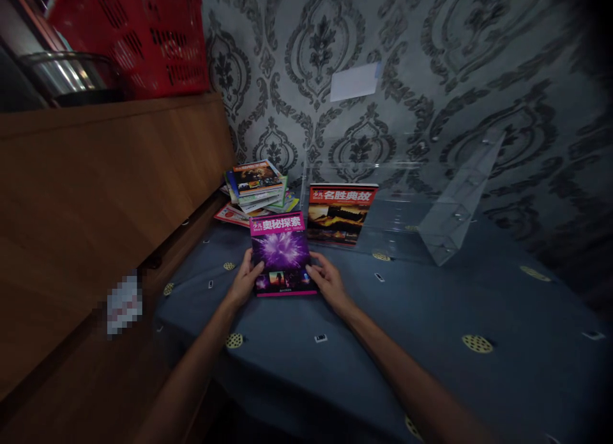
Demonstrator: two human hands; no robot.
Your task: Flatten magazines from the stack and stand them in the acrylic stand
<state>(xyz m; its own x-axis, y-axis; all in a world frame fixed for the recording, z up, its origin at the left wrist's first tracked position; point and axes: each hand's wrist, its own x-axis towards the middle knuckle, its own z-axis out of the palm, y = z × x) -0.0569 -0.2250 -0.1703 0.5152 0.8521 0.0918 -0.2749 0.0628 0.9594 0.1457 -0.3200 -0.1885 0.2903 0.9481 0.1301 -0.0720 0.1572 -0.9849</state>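
So the left hand (242, 281) is gripping the book's left edge, pile (259, 182) at its 1 o'clock, purple book (282, 255) between both hands with its long axis running 12-to-6, and the right hand (329, 282), clamping the other edge, is nearer the clear rack (397, 207) at 2 o'clock.

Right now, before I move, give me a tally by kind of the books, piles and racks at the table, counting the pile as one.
Single books: 2 (the purple book, held by left hand and right hand, and the red-bannered book)
Book pile: 1
Clear display rack: 1
Total: 4
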